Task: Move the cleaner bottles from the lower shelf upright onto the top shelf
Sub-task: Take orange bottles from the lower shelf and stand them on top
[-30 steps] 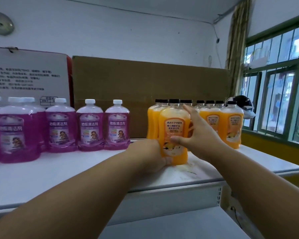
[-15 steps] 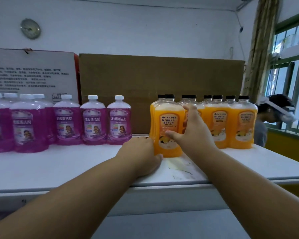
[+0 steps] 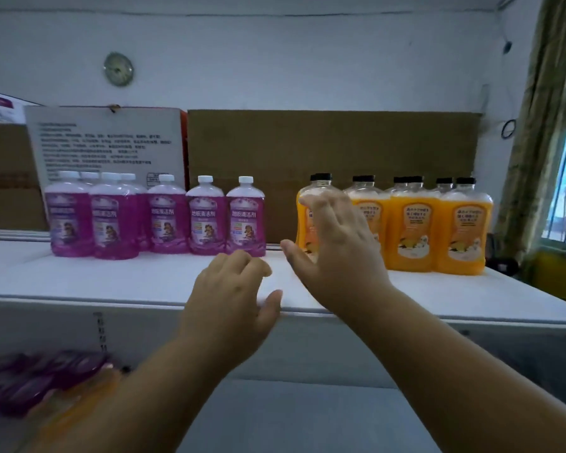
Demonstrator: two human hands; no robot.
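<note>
Orange bottle [image 3: 307,220] just behind right hand [image 3: 337,253]

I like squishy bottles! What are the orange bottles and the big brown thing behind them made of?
The orange bottles look like clear, glossy plastic: the liquid shows through. The brown board looks like matte cardboard, flat and dull.

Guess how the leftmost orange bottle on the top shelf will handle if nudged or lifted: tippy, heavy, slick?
The leftmost orange bottle looks filled nearly to the shoulder, so probably heavy for its size. It is tall and stands upright on the top shelf; a push near the black cap could tip it, lower down likely slides it. The clear glossy plastic may be slick.
</note>
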